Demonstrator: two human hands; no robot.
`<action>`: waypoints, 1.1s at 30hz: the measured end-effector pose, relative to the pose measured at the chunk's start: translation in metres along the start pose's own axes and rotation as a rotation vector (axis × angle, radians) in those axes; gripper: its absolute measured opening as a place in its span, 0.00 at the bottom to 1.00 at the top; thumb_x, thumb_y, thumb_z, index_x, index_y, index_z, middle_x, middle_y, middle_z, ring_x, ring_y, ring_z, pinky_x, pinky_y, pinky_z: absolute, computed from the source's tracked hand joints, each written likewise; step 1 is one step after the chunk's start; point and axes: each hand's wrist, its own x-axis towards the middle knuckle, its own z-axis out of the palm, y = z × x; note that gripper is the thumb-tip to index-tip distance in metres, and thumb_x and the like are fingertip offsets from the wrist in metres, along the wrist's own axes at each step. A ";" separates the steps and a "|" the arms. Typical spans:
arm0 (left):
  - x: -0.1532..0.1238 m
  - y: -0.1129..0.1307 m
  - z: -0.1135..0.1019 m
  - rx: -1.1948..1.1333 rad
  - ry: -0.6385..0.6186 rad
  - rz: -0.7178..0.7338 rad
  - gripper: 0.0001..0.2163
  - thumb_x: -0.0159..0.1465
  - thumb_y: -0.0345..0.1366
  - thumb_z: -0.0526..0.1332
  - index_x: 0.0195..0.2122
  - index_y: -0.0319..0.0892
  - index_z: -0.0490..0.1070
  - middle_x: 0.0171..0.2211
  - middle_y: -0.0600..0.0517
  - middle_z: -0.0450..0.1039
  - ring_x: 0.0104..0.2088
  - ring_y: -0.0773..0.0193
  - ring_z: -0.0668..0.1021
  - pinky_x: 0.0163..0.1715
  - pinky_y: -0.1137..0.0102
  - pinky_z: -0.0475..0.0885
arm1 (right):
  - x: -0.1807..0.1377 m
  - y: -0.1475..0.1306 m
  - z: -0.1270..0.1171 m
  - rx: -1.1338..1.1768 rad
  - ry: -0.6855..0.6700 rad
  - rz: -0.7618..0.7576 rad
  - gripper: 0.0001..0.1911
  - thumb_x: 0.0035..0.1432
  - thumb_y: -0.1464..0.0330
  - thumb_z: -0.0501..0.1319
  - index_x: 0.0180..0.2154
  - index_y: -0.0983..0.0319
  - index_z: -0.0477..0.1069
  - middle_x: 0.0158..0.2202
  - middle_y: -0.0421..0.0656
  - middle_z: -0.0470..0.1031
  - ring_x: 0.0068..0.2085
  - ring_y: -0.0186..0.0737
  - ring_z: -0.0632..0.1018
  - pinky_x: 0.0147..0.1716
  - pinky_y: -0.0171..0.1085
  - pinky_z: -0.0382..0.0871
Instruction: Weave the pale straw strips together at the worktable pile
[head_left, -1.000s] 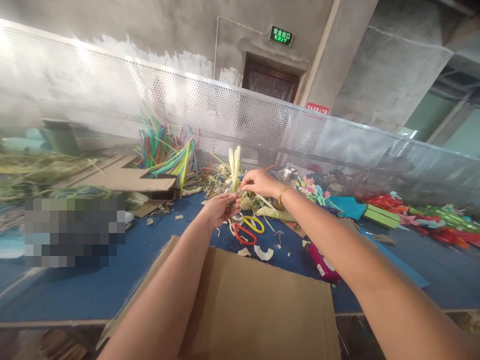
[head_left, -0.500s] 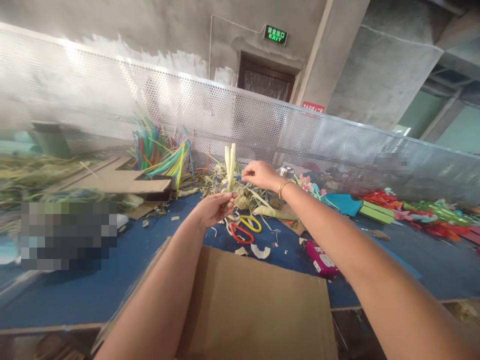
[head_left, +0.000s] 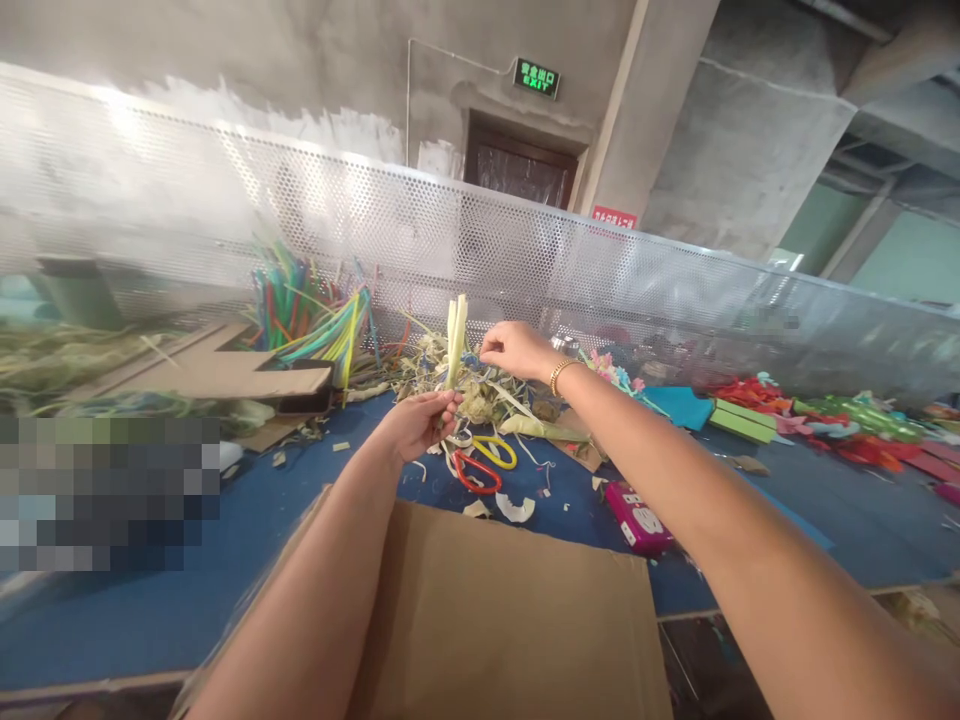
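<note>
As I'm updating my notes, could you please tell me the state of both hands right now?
Left hand: closed, holding pale strips.
Right hand: curled; whether it holds anything thin cannot be told.

A craft workshop is suggested by scissors [head_left: 477, 490] near the left hand [head_left: 426, 422] and coloured strips [head_left: 283, 305] left of it.
</note>
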 end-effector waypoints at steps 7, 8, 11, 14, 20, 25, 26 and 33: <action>0.012 -0.014 0.001 0.462 0.287 0.189 0.06 0.57 0.33 0.62 0.25 0.36 0.73 0.17 0.57 0.64 0.16 0.74 0.64 0.22 0.74 0.68 | -0.009 -0.002 -0.015 0.255 -0.340 0.024 0.06 0.54 0.69 0.60 0.32 0.65 0.74 0.26 0.40 0.74 0.27 0.30 0.70 0.29 0.32 0.59; 0.013 -0.016 0.000 0.578 0.286 0.201 0.07 0.57 0.33 0.61 0.24 0.36 0.73 0.17 0.57 0.63 0.15 0.73 0.64 0.21 0.74 0.65 | -0.009 -0.002 -0.016 0.279 -0.370 0.014 0.07 0.54 0.70 0.59 0.33 0.66 0.74 0.25 0.39 0.72 0.25 0.29 0.68 0.28 0.32 0.58; 0.013 -0.016 -0.004 0.990 0.260 0.257 0.09 0.57 0.35 0.59 0.26 0.38 0.76 0.17 0.55 0.65 0.16 0.70 0.64 0.19 0.73 0.58 | -0.001 -0.001 -0.017 0.225 -0.376 -0.036 0.06 0.51 0.69 0.61 0.31 0.65 0.75 0.23 0.37 0.70 0.24 0.28 0.65 0.27 0.32 0.55; 0.006 -0.012 -0.003 1.268 0.159 0.298 0.10 0.57 0.34 0.56 0.28 0.40 0.78 0.19 0.54 0.68 0.19 0.68 0.66 0.21 0.73 0.58 | 0.013 0.005 -0.017 0.167 -0.378 -0.045 0.08 0.48 0.67 0.65 0.29 0.65 0.77 0.24 0.38 0.72 0.26 0.29 0.66 0.27 0.32 0.55; -0.013 -0.001 0.008 1.507 0.004 0.278 0.12 0.59 0.32 0.53 0.28 0.41 0.77 0.25 0.49 0.74 0.28 0.64 0.74 0.28 0.74 0.63 | 0.039 0.018 -0.010 0.358 -0.531 0.012 0.15 0.42 0.62 0.70 0.31 0.66 0.79 0.28 0.43 0.77 0.29 0.32 0.71 0.30 0.32 0.62; -0.033 0.006 0.013 1.650 0.408 0.268 0.09 0.54 0.24 0.54 0.25 0.39 0.73 0.29 0.42 0.74 0.33 0.56 0.76 0.35 0.69 0.66 | 0.045 0.030 -0.018 0.286 -0.558 0.034 0.14 0.41 0.61 0.70 0.28 0.65 0.79 0.27 0.43 0.78 0.29 0.33 0.72 0.32 0.33 0.63; -0.037 0.006 0.015 1.597 0.470 0.295 0.08 0.53 0.23 0.54 0.23 0.39 0.71 0.27 0.41 0.73 0.33 0.55 0.76 0.36 0.68 0.66 | 0.046 0.032 -0.021 0.298 -0.532 0.038 0.14 0.41 0.62 0.70 0.29 0.65 0.79 0.27 0.42 0.78 0.29 0.32 0.72 0.32 0.33 0.63; -0.048 0.003 0.018 1.122 0.462 0.414 0.16 0.44 0.16 0.58 0.09 0.42 0.56 0.15 0.51 0.55 0.28 0.57 0.71 0.31 0.70 0.61 | 0.070 0.025 -0.025 0.397 -0.296 -0.029 0.11 0.41 0.64 0.70 0.27 0.65 0.78 0.26 0.40 0.76 0.29 0.31 0.71 0.32 0.34 0.63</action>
